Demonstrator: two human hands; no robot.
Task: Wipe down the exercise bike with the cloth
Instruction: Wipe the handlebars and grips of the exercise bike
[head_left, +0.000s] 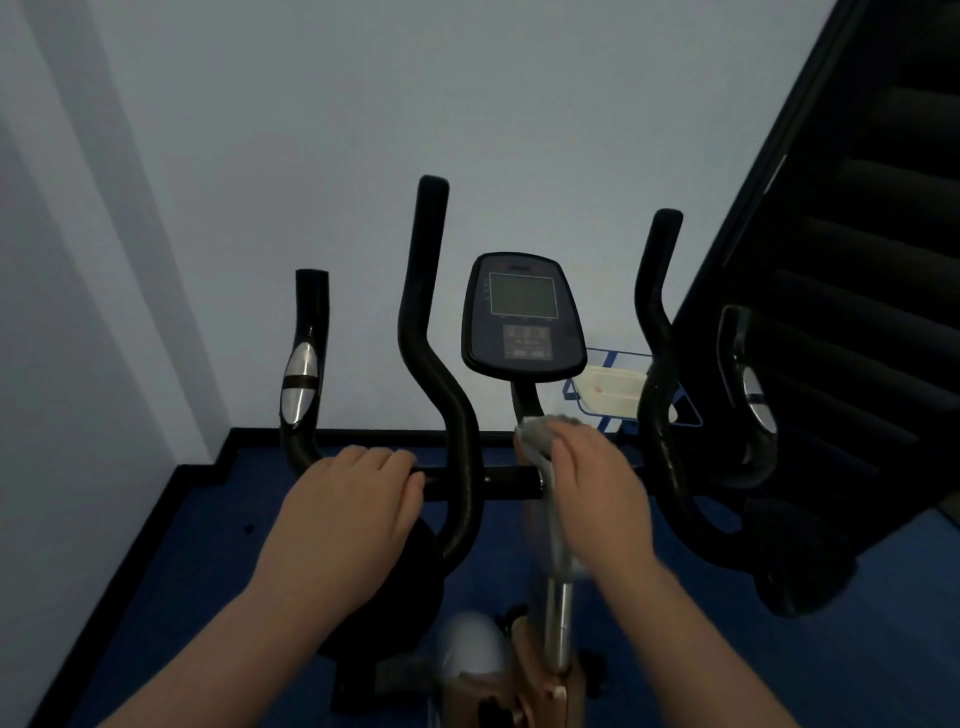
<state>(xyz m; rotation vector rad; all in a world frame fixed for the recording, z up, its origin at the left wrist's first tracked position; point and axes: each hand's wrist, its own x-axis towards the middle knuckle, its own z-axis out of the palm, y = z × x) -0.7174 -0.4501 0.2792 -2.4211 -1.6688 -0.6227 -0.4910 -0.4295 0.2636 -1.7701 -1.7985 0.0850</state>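
A single head-worn, wide-angle view looks forward and down from the rider's side of the exercise bike, close above its handlebars. The console sits near centre toward 12 o'clock, facing the camera, with the wall behind and the blue floor below.

Blue floor carries exercise bike, clear tray.

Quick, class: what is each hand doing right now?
Left hand: grips the bike's handlebar crossbar.
Right hand: holds the cloth against the bar's middle.
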